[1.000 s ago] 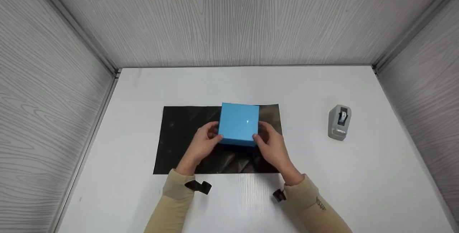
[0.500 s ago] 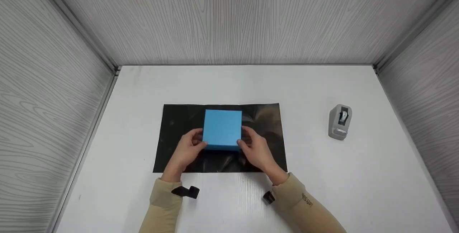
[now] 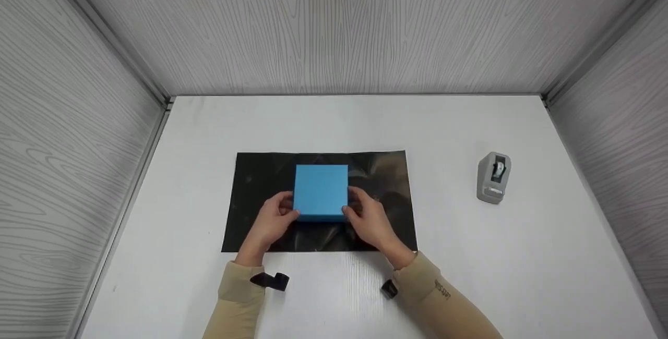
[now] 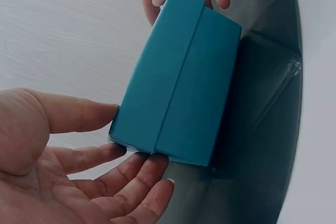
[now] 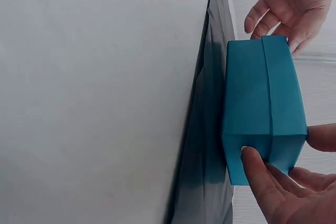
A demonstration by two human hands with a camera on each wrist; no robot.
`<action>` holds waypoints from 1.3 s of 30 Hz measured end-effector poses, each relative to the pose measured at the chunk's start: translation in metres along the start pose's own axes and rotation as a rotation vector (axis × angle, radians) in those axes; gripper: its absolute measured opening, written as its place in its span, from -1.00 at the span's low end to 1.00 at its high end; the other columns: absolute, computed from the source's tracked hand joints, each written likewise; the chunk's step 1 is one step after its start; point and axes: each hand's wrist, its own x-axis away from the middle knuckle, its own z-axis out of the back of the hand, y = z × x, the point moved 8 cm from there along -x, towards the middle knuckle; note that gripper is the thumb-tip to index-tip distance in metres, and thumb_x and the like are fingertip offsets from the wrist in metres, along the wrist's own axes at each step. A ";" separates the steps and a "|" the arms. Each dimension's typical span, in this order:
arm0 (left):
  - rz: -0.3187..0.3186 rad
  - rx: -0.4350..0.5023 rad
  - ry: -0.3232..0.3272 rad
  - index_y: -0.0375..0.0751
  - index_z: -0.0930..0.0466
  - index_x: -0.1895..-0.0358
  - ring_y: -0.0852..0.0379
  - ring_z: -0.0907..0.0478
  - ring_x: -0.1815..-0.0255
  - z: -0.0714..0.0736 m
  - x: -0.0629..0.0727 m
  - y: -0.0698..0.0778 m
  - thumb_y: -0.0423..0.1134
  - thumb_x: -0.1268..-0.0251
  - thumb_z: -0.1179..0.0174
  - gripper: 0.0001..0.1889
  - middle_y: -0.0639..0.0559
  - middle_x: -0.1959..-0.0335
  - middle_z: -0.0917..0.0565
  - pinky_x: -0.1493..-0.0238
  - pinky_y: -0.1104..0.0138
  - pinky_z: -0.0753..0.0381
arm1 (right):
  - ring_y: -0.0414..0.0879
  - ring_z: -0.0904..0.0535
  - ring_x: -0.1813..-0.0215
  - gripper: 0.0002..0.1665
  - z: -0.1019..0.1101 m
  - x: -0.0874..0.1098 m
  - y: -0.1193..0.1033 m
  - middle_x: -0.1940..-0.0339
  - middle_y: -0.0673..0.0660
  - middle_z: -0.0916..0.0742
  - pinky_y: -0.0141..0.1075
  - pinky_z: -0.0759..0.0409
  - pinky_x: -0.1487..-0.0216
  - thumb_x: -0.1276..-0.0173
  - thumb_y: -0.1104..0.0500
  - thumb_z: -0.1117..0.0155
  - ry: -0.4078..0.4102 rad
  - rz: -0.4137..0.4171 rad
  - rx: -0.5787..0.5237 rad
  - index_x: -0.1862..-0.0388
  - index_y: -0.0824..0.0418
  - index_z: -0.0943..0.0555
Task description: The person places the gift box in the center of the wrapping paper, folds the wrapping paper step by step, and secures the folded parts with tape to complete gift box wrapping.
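Blue box [image 3: 321, 190]: one, square-topped, sitting over the middle of the black sheet, between the two hands; whether its underside rests fully on the sheet cannot be told.
Lid [image 4: 157, 66]: on, its edge showing as a straight line along the box's side; no gap seen there.
Black sheet [image 3: 255, 177]: one, glossy and creased, spread out on the white surface [image 3: 443, 125]; wider than the box, with bare margin on every side.
Left hand [image 3: 271, 221]: holding the box at its left side, thumb at the near corner, fingers against the end face.
Right hand [image 3: 369, 220]: holding the box at its right side, thumb near the lid's corner, a finger lying along the end face.
Tape dispenser [image 3: 493, 178]: one, grey, well apart to the right of the sheet, no hand on it; roll [image 3: 499, 169] fitted.
Done, as judged: sheet laid out, box closed and brought over it, roughly centred from left to right.
Outstanding, as judged: release of the box; no part of the sheet is folded up over it, and no tape shows on box or sheet.
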 end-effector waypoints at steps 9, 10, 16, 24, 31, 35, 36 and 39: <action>0.010 -0.158 -0.054 -0.44 -0.30 -0.38 -0.17 -0.45 -0.24 0.001 0.000 -0.003 -0.29 -0.49 -0.05 -0.51 -0.33 -0.23 -0.47 -0.25 0.00 -0.41 | 0.09 -0.57 -0.18 -0.33 0.001 0.001 0.015 -0.19 0.33 -0.58 -0.03 -0.52 -0.15 -0.55 0.10 -0.10 -0.123 -0.081 0.050 -0.50 0.31 -0.18; 0.002 -0.201 -0.064 -0.46 -0.29 -0.39 -0.21 -0.40 -0.28 0.003 -0.001 -0.003 -0.28 -0.52 0.00 -0.51 -0.36 -0.26 -0.44 -0.29 -0.02 -0.35 | 0.12 -0.53 -0.22 -0.31 0.002 0.002 0.017 -0.23 0.35 -0.56 0.00 -0.48 -0.20 -0.56 0.08 -0.07 -0.141 -0.090 0.071 -0.52 0.32 -0.15; -0.065 -0.533 -0.048 -0.45 -0.31 -0.39 -0.34 -0.23 -0.36 0.015 -0.004 -0.006 -0.32 -0.44 -0.08 -0.49 -0.42 -0.32 -0.32 -0.32 -0.12 -0.25 | 0.23 -0.32 -0.40 -0.33 0.016 0.011 0.032 -0.40 0.38 -0.39 0.07 -0.32 -0.32 -0.53 0.07 -0.12 -0.231 -0.120 0.294 -0.48 0.36 -0.23; 0.004 -0.773 -0.102 -0.26 -0.36 -0.41 -0.47 0.04 -0.47 0.019 -0.012 -0.021 -0.28 -0.07 -0.46 -0.23 -0.40 -0.47 -0.14 -0.34 -0.30 -0.03 | 0.25 -0.13 -0.50 -0.17 0.024 0.024 0.040 -0.48 0.27 -0.32 0.30 -0.13 -0.33 -0.20 0.10 -0.50 -0.343 -0.033 0.585 -0.43 0.20 -0.40; -0.016 -0.801 -0.103 -0.17 -0.40 -0.40 -0.43 -0.02 -0.46 0.010 -0.020 -0.018 -0.17 -0.06 -0.48 -0.23 -0.35 -0.47 -0.17 -0.30 -0.36 -0.03 | 0.24 -0.12 -0.51 -0.16 0.037 0.023 0.048 -0.49 0.25 -0.32 0.27 -0.12 -0.35 -0.18 0.11 -0.52 -0.345 -0.035 0.603 -0.42 0.18 -0.41; -0.051 -0.825 -0.110 -0.15 -0.42 -0.39 -0.40 -0.07 -0.45 -0.001 -0.024 -0.012 -0.12 -0.10 -0.46 -0.26 -0.33 -0.46 -0.20 -0.29 -0.35 -0.06 | 0.27 -0.11 -0.51 -0.16 0.051 0.019 0.054 -0.49 0.28 -0.32 0.24 -0.14 -0.36 -0.16 0.14 -0.53 -0.354 -0.041 0.612 -0.41 0.18 -0.42; -0.059 -0.830 -0.110 -0.14 -0.43 -0.39 -0.39 -0.08 -0.45 -0.003 -0.026 -0.011 -0.11 -0.10 -0.46 -0.26 -0.33 -0.46 -0.21 -0.29 -0.35 -0.07 | 0.28 -0.11 -0.50 -0.16 0.054 0.018 0.055 -0.49 0.29 -0.31 0.23 -0.15 -0.36 -0.15 0.13 -0.54 -0.357 -0.044 0.617 -0.41 0.18 -0.43; -0.082 -0.843 -0.113 -0.13 -0.43 -0.38 -0.38 -0.11 -0.44 -0.012 -0.030 -0.007 -0.08 -0.11 -0.45 -0.27 -0.32 -0.46 -0.22 -0.29 -0.33 -0.11 | 0.31 -0.09 -0.50 -0.15 0.064 0.015 0.061 -0.49 0.31 -0.29 0.22 -0.16 -0.36 -0.14 0.13 -0.55 -0.362 -0.063 0.635 -0.41 0.17 -0.42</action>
